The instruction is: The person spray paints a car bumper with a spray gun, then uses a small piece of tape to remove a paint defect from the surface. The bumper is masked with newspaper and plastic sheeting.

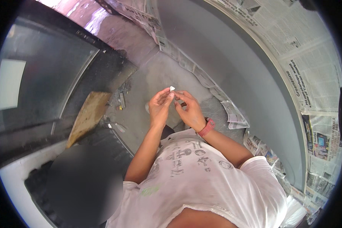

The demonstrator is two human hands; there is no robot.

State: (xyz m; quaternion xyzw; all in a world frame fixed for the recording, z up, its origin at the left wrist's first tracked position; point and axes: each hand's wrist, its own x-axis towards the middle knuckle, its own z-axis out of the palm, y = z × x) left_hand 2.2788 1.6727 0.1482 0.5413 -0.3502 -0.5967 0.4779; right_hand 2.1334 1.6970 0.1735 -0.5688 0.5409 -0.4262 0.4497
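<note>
A small white piece (172, 88), perhaps folded paper or cloth, sticks up between my fingertips in front of my chest. My left hand (159, 107) pinches it between thumb and fingers. From the other side, the bent fingers of my right hand (190, 112) come up to the same spot and close on the lower part of the piece, touching the left thumb. Exactly how the right fingertips grip it is partly hidden. A red watch (207, 127) is strapped round my right wrist.
On the right rises a large smooth grey panel (231, 64), edged with taped newspaper (315, 91). A dark panel with glass (38, 72) stands left, with a worn wooden board (88, 116) leaning beside it. Small litter and a light-handled tool (120, 127) lie low at left, near the grey floor (155, 72).
</note>
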